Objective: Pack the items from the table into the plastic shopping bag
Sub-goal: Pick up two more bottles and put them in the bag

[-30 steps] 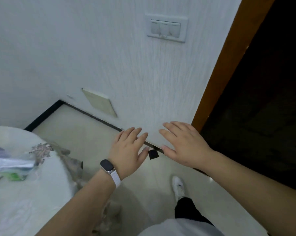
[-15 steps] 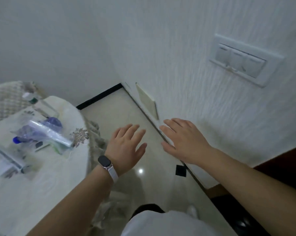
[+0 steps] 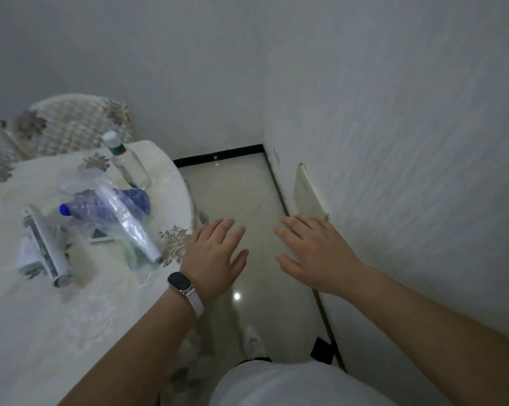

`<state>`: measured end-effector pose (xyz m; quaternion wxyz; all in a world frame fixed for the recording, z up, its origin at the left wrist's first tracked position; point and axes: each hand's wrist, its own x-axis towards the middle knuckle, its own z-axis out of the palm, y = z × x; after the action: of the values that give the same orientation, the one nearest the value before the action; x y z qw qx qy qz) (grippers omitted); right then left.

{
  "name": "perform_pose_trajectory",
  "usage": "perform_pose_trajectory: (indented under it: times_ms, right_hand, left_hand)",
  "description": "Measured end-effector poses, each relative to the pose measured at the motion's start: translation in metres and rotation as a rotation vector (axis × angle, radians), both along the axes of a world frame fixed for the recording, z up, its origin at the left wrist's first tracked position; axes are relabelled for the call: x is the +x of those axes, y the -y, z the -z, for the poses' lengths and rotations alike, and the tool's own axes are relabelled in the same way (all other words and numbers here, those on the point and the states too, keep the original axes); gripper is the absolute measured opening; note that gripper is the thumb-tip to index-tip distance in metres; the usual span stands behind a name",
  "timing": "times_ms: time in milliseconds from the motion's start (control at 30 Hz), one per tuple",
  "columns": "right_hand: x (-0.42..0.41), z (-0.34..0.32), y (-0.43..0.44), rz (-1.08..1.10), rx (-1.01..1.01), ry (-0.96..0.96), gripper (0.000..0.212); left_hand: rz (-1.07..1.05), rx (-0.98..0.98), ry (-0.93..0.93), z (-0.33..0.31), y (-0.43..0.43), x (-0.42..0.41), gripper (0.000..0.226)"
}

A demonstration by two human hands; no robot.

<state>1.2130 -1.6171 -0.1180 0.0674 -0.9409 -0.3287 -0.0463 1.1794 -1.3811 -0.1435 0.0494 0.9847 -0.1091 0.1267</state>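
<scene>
Plastic shopping bag (image 3: 83,180) lies crumpled and clear on the left side of the round desk (image 3: 57,317), well apart from both hands. A blue-capped bottle (image 3: 100,208) with a purple body shows through its folds and looks to be partly inside it, though the blur leaves it unclear whether the film wraps the bottle or merely drapes over it. A clear roll (image 3: 130,230) lies slantwise across the same heap, one end near the desk's edge; whether it is in the bag or on top cannot be told.

Plainly outside the bag are a silver tube (image 3: 46,250) lying on a white pack (image 3: 27,254), a glass bottle (image 3: 128,168) with a white cap standing upright behind the bag, and a small flat card (image 3: 100,236) beside the roll.

The left hand (image 3: 215,253), with a watch (image 3: 180,282) on its wrist, hovers just past the desk's edge; the right hand (image 3: 311,256) hangs over the floor (image 3: 247,194) near the wall (image 3: 393,142). On both hands the fingers (image 3: 228,230) are spread wide and flat, holding nothing.

By my reading the packing has hardly begun: at best one or two things are in, at least four are left, and the bag's mouth has yet to be found and opened.
</scene>
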Motion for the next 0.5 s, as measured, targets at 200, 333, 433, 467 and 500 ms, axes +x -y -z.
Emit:
perform_pose_trajectory:
  times_ms: [200, 333, 433, 467, 500]
  right_hand:
    - [0.091, -0.015, -0.086, -0.115, -0.044, 0.024, 0.054]
    - [0.129, -0.012, -0.142, -0.210, -0.060, -0.020, 0.055]
    - [0.149, -0.006, -0.173, -0.282, -0.087, -0.028, 0.053]
    - [0.157, -0.005, -0.183, -0.309, -0.090, -0.036, 0.052]
    - [0.166, -0.003, -0.192, -0.336, -0.084, -0.044, 0.052]
  left_hand:
    - [-0.156, -0.068, 0.009, 0.003, -0.079, 0.060, 0.045]
    - [-0.270, -0.080, -0.008, 0.010, -0.129, 0.075, 0.046]
    - [-0.370, -0.111, -0.032, 0.018, -0.152, 0.073, 0.049]
    - [-0.406, -0.122, -0.045, 0.021, -0.159, 0.074, 0.049]
    - [-0.441, -0.135, -0.061, 0.024, -0.165, 0.075, 0.049]
